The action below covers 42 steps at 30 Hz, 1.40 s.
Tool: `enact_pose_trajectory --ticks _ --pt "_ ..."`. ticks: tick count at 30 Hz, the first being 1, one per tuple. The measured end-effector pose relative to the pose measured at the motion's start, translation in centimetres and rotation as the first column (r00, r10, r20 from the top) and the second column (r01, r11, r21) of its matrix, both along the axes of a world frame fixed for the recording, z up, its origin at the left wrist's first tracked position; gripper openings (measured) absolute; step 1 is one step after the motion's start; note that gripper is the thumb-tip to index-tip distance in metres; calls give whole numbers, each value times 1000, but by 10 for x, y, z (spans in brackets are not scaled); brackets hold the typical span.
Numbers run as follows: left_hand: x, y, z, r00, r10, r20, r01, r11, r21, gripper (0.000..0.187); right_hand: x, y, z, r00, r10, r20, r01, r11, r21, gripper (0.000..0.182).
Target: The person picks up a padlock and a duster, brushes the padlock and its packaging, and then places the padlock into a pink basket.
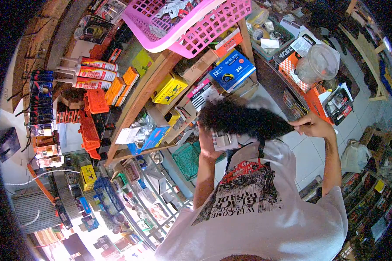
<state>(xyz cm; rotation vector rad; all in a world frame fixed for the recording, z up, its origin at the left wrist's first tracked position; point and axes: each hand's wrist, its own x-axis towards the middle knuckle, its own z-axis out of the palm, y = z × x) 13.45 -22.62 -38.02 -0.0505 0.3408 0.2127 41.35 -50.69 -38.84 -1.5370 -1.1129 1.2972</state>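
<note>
My right hand [315, 127] pinched a black duster [244, 119] by its narrow end, fingers closed — its long axis ran left, bushy end nearer my left hand [208, 141], which gripped a pale pack [225, 141], fingers partly hidden.

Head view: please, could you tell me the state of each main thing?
Black duster, held by its narrow end
Right hand, pinching duster
Left hand, gripping pale package
Pink basket, open-topped, holding packs
Silicone tubes, nozzles attached
Blue box, appears shut
</note>
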Motion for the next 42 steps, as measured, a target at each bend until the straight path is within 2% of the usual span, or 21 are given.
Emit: enact_pose_trajectory --ticks 1,3,4,6,8,9,12,15,17,19,20,22,24,27,31,32,33,36,38,41,42 --pt "-5 8 -20 986 -101 129 78 982 172 86 -1 1 3 1000 8 -22 -9 1000 -10 34" --pt "-13 15 -46 991 -29 131 5 983 181 85 -2 -1 4 999 19 -45 -21 999 -41 34" --pt "-2 11 -30 990 144 -5 -144 989 29 85 -3 -4 1 999 20 -45 -23 998 -61 33" --pt "9 0 12 977 170 -128 -171 985 4 88 -2 -4 1 999 4 -32 -6 997 -71 34" --pt "-21 20 -42 961 -206 187 137 936 326 92 -2 -4 7 1000 -30 -8 29 998 -56 34" --pt "-20 18 -32 983 -174 66 147 943 298 93 -2 -6 9 999 -15 -29 13 996 -93 34" --pt "20 0 32 940 266 -215 -304 938 -166 97 -1 -9 7 998 -25 -65 17 991 -129 33" --pt "-13 13 -8 981 -68 -182 120 950 289 95 -3 -11 2 995 -66 -70 58 992 -113 33" --pt "-8 7 -3 968 57 -246 31 940 339 90 -2 -10 11 994 7 -111 -29 980 -199 33" --pt "10 -6 28 935 172 -310 -78 953 293 84 -1 -10 8 998 -52 -29 47 990 -131 32" --pt "-18 16 -22 980 -181 82 131 900 416 79 -1 -10 7 997 -83 10 84 992 -96 32" --pt "7 -2 12 994 75 -75 -30 876 481 78 -2 -11 7 998 9 -55 -12 999 -52 32" --pt "-3 7 2 955 111 -274 -60 980 188 78 -3 -10 8 997 24 -72 -26 999 -38 33" --pt "-10 13 -8 994 -81 72 57 955 289 87 -5 -6 9 999 -9 -50 4 996 -89 34" --pt "-4 18 -17 988 50 -147 3 941 339 86 -4 -3 12 999 19 -28 -22 992 -122 34" --pt "-6 11 -14 996 40 -83 -17 965 262 85 -4 -2 13 1000 0 -9 -1 994 -111 33" --pt "17 -2 5 955 239 -176 -90 797 597 84 -5 -2 13 1000 -20 8 21 995 -101 33" --pt "3 2 9 991 35 -129 11 940 341 73 -3 -5 4 995 76 -70 -81 994 -78 32" --pt "0 10 -6 944 91 -317 -13 971 240 72 -6 -4 5 999 11 -30 -12 999 -31 32" --pt "10 -3 21 999 -39 -20 44 939 342 71 -8 -4 -1 999 21 -44 -21 1000 -10 31" --pt "2 3 -2 1000 1 6 -3 944 331 69 -8 -4 -3 997 44 -59 -44 999 -11 31"
